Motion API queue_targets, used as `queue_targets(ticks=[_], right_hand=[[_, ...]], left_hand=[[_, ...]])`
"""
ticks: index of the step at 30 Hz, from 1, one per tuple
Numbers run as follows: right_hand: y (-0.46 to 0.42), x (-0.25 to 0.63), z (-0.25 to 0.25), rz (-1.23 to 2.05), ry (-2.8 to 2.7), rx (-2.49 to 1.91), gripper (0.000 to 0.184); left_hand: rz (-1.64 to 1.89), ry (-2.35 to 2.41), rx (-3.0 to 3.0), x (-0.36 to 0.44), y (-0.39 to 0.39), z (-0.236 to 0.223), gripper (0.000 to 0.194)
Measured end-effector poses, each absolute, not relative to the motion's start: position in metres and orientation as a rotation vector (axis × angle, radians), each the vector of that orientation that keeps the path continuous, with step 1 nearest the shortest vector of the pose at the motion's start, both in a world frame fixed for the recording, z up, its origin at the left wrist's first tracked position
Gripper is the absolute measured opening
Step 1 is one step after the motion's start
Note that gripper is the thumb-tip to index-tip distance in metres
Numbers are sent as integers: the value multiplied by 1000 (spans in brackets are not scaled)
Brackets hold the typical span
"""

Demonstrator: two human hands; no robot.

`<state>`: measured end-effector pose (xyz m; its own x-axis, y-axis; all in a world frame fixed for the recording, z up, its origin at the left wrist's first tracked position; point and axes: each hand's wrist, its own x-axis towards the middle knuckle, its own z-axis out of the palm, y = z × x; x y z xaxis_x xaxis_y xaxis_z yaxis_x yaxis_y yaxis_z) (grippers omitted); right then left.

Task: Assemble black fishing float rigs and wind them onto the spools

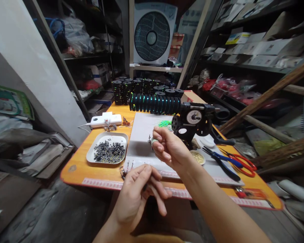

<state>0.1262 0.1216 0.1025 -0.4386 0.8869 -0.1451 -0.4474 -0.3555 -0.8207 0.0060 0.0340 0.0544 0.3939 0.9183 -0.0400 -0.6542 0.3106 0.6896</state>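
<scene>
My left hand (139,192) is low in front of the table edge, thumb and forefinger pinched together, the other fingers half bent. Whatever it pinches is hidden, and small dark pieces (125,170) with thin stems show just past its fingertips. Higher and to the right, my right hand (168,146) has thumb and forefinger pressed together in front of the grey board (144,130); a pale wrap (154,141) circles one finger. Any fine thread there is too thin to make out. Behind it stands a black winding device (195,118) bearing a row of black spools (154,104).
A white tray (89,156) of small dark tubular pieces sits left. At right lie a dish (204,161) of yellowish beads, blue-handled pliers (224,158) and red-handled scissors (247,165). Green strands (164,123), a power strip (106,119), stacked spools (123,91) and a fan (152,37) are farther back.
</scene>
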Motion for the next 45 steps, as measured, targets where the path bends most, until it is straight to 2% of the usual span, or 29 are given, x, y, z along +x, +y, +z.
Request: queue_targets(ticks=[5,13,29,36,42,45], right_hand=[[123,127,99,1912,-933,-743,33],[123,127,95,1917,-953,-743,33],[121,129,99,1884,-988,-764,32],[121,132,102,1857,-1079,-781,31],[118,141,117,1505,-1557,-914,31],[115,145,130,1399,-1702,-949,34]], left_hand=[[1107,505,605,2,28,53,20],[1078,539,545,-1,21,51,29],[1029,542,524,-1,11,49,31],[1093,767,782,0,17,38,35],[1132,1200,1350,-12,35,39,22],[1182,1214,1391,-14,43,47,27]])
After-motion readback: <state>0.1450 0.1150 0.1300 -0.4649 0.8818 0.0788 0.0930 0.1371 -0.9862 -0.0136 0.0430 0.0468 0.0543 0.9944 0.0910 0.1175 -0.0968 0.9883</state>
